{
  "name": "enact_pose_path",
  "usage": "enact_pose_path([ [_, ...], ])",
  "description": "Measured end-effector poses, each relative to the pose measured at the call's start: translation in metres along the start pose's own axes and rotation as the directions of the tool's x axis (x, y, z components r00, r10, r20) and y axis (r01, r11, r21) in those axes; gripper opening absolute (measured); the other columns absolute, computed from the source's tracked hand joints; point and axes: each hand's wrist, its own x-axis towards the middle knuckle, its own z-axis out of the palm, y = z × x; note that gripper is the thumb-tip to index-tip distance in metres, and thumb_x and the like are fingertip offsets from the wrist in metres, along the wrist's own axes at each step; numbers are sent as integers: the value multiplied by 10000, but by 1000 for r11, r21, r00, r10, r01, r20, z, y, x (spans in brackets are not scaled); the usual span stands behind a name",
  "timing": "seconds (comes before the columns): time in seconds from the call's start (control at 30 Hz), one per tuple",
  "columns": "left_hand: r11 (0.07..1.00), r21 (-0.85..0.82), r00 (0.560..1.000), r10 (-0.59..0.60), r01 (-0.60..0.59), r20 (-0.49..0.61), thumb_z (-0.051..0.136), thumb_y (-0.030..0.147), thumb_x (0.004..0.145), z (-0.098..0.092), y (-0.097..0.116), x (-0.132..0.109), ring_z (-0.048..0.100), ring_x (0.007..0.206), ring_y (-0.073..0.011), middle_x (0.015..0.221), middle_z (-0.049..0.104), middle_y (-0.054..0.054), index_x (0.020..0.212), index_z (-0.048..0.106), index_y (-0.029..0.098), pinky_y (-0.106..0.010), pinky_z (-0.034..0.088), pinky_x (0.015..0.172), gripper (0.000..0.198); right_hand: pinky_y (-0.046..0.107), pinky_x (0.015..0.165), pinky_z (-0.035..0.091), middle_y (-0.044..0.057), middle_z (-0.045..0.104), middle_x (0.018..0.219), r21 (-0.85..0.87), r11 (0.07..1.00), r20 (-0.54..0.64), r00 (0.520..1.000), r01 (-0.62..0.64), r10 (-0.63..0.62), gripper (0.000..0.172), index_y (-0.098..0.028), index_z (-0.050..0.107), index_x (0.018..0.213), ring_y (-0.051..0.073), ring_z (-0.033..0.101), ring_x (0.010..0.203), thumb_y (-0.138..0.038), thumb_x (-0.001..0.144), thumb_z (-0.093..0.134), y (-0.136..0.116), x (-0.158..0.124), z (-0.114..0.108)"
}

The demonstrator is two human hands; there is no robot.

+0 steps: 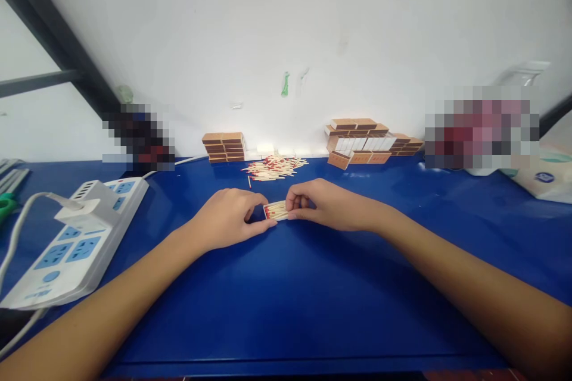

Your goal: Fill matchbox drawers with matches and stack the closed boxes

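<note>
A small white matchbox tray (276, 211) filled with red-headed matches lies on the blue table between my hands. My left hand (233, 214) grips its left end, thumb at the near edge and index finger at the far edge. Over the tray's right end, my right hand (319, 205) has its fingers curled and its thumb at the near corner, closed on that end. The right end of the tray is hidden under those fingers. Just beyond the tray is a loose pile of matches (273, 168), with one match (249, 182) lying apart at its near left.
Stacked matchboxes (223, 147) stand against the wall behind on the left, and a larger stack (360, 141) on the right. A white power strip (84, 244) with a plugged-in adapter lies at the left. A tissue pack (547, 175) sits far right, beside blurred items.
</note>
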Motion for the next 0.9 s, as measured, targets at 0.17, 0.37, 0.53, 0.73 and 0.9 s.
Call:
enact_pose_path([
  [0.17,1000,-3,1000,19,-19,-11,629,530,955,1,-1,-1,563,586,-141,691,663,5,1085,753,205,-277,319,560,371,263,635,443,15,714,841,7,1000,-23,1000,-2,2,63,-191,724,931,136,596,709,-209,918,665,-2,2,0],
  [0.37,1000,-4,1000,15,-15,-19,642,529,948,2,-1,0,542,565,-134,657,639,15,1046,753,210,-277,290,543,352,264,674,477,24,728,873,39,999,-48,998,35,-34,91,-187,736,966,138,622,745,-224,922,666,-2,2,2],
  [0.53,1000,-15,1000,15,-15,-10,640,514,954,1,1,-1,534,564,-133,653,626,24,1054,746,224,-276,300,555,324,255,659,467,21,713,845,14,998,-87,994,64,-62,94,-184,740,963,131,596,724,-210,926,657,-3,2,5],
  [0.73,1000,-11,1000,18,-18,-19,637,520,954,2,-1,-1,550,571,-138,666,642,13,1062,750,215,-275,310,552,343,262,684,461,29,725,886,-25,997,-120,990,73,-75,82,-193,759,948,140,619,762,-203,916,684,-4,2,7],
  [0.9,1000,-10,1000,19,-19,-21,641,527,952,4,-3,0,565,585,-141,673,647,16,1128,747,219,-274,327,561,371,275,726,459,41,723,935,-99,991,-137,985,92,-105,122,-200,779,961,150,625,817,-160,928,669,-6,2,9],
])
